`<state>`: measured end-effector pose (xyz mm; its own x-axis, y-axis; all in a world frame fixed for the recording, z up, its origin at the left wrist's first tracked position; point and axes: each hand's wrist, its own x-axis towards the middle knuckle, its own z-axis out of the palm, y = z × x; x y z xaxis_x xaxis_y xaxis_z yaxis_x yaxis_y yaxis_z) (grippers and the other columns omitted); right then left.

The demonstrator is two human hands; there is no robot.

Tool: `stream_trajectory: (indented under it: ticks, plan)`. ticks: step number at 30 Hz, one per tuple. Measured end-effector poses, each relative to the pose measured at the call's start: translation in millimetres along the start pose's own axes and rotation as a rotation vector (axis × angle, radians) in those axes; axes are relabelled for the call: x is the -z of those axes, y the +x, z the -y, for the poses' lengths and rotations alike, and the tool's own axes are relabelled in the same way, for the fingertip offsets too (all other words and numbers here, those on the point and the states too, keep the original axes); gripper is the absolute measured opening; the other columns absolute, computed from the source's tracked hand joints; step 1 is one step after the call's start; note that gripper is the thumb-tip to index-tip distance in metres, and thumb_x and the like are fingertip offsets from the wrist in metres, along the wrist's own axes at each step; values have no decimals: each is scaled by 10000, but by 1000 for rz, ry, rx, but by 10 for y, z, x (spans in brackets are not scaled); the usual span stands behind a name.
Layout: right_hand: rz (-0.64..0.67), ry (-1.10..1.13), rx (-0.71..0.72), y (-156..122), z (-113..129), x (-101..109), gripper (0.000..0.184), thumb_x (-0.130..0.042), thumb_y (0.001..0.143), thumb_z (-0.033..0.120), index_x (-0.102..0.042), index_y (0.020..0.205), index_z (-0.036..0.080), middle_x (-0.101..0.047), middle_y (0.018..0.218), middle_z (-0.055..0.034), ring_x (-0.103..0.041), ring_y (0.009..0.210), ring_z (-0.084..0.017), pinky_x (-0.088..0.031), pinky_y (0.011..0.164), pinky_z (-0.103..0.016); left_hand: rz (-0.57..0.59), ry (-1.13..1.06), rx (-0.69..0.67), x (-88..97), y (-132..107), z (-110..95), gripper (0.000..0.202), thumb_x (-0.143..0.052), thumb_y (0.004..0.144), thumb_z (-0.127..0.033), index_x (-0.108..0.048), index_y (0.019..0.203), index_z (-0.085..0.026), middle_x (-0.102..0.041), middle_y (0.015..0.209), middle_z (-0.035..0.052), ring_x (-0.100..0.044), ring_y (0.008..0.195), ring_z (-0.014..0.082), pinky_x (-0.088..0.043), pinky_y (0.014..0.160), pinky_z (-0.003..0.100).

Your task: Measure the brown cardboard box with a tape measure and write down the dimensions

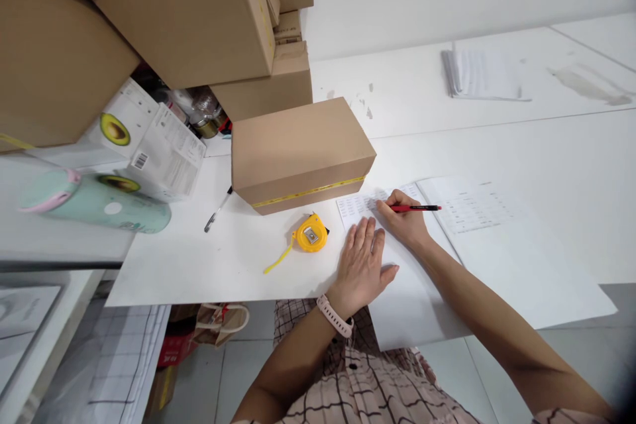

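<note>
My right hand [405,217] is closed around a red pen [417,208], its tip down at the printed list on the left page of an open paper booklet [397,305]. Flat beside it lies my left hand [362,265], fingers stretched out over the page's left edge. A yellow tape measure [312,234] with a yellow strap rests on the white table, left of my left hand. Behind that stands a closed cardboard box [303,152] with a yellow tape strip along its side. A clear pen with a black cap [217,211] lies at the box's left corner.
Large cardboard boxes [189,13] are stacked at the back left. White boxes with avocado pictures [163,146] and a mint green bottle [99,202] lie at the left. A stack of papers [484,73] lies at the back right. The white table's front edge [213,303] runs before my body.
</note>
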<state>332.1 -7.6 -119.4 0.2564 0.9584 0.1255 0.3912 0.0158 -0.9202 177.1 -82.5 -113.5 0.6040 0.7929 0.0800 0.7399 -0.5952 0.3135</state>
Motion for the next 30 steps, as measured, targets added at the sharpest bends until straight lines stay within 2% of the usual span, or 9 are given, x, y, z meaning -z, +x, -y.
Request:
stream_trajectory:
  ticks: [9,11,14,16,18,21,24,27,30]
  plan:
    - [-72,-18,35,20,11,26,321,-669,830,376,-463,633,228,-483,594,31,-420,572,-133,-357,561,-293,-42,-19,-12,-25,11,-2,706,-509,968,-518,-394,1461,-26,-288,1618,251,-177,1539,348,-218,1250,514]
    - [-71,-61,103,27,30,95,244,-666,857,402,-544,738,227,-559,681,11,-490,620,-150,-401,590,-297,-143,-68,-26,-16,-24,3,589,-555,959,-441,-480,1391,-47,-395,1567,239,-280,1506,349,-290,1225,505]
    - [62,-304,353,3,51,256,115,-576,929,319,-645,945,228,-620,845,-41,-568,756,-195,-454,674,-324,-406,-159,-29,66,-160,63,295,-550,956,-250,-595,1227,-144,-598,1397,160,-461,1397,292,-408,1155,462]
    - [151,-554,524,-43,38,364,226,-462,945,171,-669,1024,213,-624,912,-85,-571,832,-232,-450,662,-334,-592,-158,33,156,-281,169,236,-552,939,-175,-608,1167,-189,-644,1315,133,-511,1334,280,-433,1121,477]
    - [200,-772,613,-102,-1,439,337,-395,912,55,-679,1037,187,-627,938,-121,-558,867,-260,-427,614,-332,-683,-109,139,244,-383,331,261,-603,911,-178,-596,1172,-194,-617,1329,152,-501,1323,314,-417,1111,530]
    - [256,-930,657,-187,-61,472,360,-398,892,6,-691,1018,172,-639,927,-138,-548,864,-270,-445,653,-346,-589,-93,270,321,-449,610,487,-701,864,-265,-519,1305,-168,-528,1417,204,-452,1353,374,-387,1106,594]
    - [270,-892,618,-265,-21,410,376,-409,893,20,-691,1091,170,-663,960,-145,-565,869,-274,-479,734,-387,-456,-198,347,355,-436,781,626,-746,822,-267,-467,1373,-165,-522,1419,217,-463,1342,382,-392,1093,596]
    - [311,-588,491,-379,177,269,364,-391,954,140,-679,1173,187,-687,1051,-150,-602,957,-289,-510,795,-432,-407,-437,393,430,-438,751,552,-753,788,-209,-527,1291,-203,-602,1318,163,-546,1247,337,-422,1073,537]
    - [517,-135,232,-521,425,109,389,-385,1017,392,-682,1188,208,-705,1099,-124,-636,1008,-268,-518,874,-440,-248,-890,343,557,-513,604,526,-769,794,-272,-521,1258,-244,-647,1237,104,-626,1122,266,-491,984,425]
